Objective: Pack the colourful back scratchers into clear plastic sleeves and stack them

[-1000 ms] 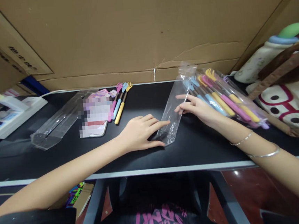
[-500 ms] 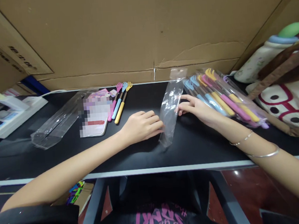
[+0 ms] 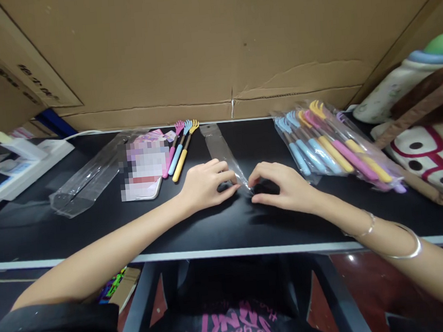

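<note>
A narrow clear plastic bag (image 3: 220,148) lies on the black table (image 3: 227,227), running from the back edge toward me. My left hand (image 3: 205,183) and my right hand (image 3: 285,186) both pinch its near end, fingers curled. Three loose back scratchers (image 3: 179,149), pink, blue and yellow, lie to the left of the bag. A clear packet of several coloured back scratchers (image 3: 328,143) lies to the right of my right hand.
A stack of clear bags (image 3: 87,180) and a blurred phone (image 3: 144,165) lie at the left. A white power strip (image 3: 20,165) sits at the far left. Cardboard (image 3: 211,48) walls the back. A cloth bag with a bottle (image 3: 422,117) stands at the right.
The clear bag has swung from beside the packet to the table's middle and now lies flat. My right hand has moved left to the bag's near end, meeting my left hand.
</note>
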`<control>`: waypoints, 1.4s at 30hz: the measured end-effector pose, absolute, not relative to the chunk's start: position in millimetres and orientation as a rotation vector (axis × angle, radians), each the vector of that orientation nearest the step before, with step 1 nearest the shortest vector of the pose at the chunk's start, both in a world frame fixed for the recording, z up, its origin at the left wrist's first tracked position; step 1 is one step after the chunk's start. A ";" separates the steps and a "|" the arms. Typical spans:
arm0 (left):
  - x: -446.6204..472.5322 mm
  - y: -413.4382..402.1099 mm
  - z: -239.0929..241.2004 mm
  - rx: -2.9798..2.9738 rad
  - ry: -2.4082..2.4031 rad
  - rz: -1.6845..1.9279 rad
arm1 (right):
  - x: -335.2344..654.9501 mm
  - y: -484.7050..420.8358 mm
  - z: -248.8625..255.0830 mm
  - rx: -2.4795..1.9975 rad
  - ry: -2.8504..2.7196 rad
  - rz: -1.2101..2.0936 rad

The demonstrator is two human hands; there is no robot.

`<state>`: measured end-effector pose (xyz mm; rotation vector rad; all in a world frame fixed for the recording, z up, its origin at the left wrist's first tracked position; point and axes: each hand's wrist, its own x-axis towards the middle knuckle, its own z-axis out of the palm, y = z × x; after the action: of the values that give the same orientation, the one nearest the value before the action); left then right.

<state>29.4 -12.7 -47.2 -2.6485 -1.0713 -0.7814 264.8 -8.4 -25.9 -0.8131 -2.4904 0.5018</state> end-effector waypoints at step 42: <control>23.1 -7.5 -50.8 -2.743 -1.105 -0.643 | 268.0 -9.3 -29.6 -0.636 -2.782 0.183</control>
<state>23.1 -7.5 -50.8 -2.7426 -1.1049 -0.6434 268.0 -9.3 -29.6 -0.6362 -2.7818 0.1830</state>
